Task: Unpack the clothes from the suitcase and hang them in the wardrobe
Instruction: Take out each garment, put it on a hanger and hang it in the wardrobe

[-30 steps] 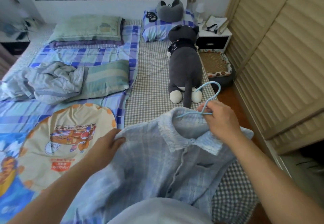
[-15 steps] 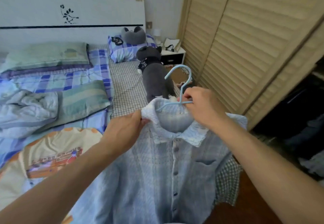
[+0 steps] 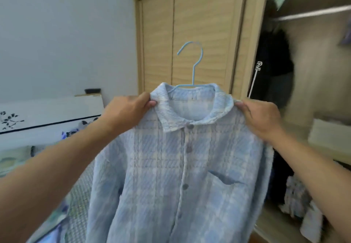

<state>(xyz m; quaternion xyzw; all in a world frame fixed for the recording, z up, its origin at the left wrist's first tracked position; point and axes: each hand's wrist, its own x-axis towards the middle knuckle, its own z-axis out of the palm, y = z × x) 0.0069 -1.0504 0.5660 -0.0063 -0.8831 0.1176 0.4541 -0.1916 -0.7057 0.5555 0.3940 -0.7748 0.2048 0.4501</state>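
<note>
A pale blue checked shirt [image 3: 182, 166] hangs buttoned on a light blue wire hanger [image 3: 193, 66], held up in front of me. My left hand [image 3: 129, 109] pinches the shirt's left shoulder beside the collar. My right hand [image 3: 260, 117] grips the right shoulder. The hanger's hook stands upright above the collar, in front of the wardrobe's slatted wooden door [image 3: 199, 33]. The open wardrobe section [image 3: 313, 71] lies to the right, with a metal rail [image 3: 311, 13] near its top and dark clothes [image 3: 273, 68] hanging inside. No suitcase is in view.
The bed [image 3: 76, 204] with its white headboard [image 3: 49, 113] lies at the lower left behind my left arm. Folded and piled clothes [image 3: 298, 195] sit low in the wardrobe. A bare wall [image 3: 66, 33] fills the upper left.
I turned from the bed toward the wardrobe and lifted the shirt upright. My right hand left the hanger's neck for the right shoulder; my left hand moved to the left shoulder.
</note>
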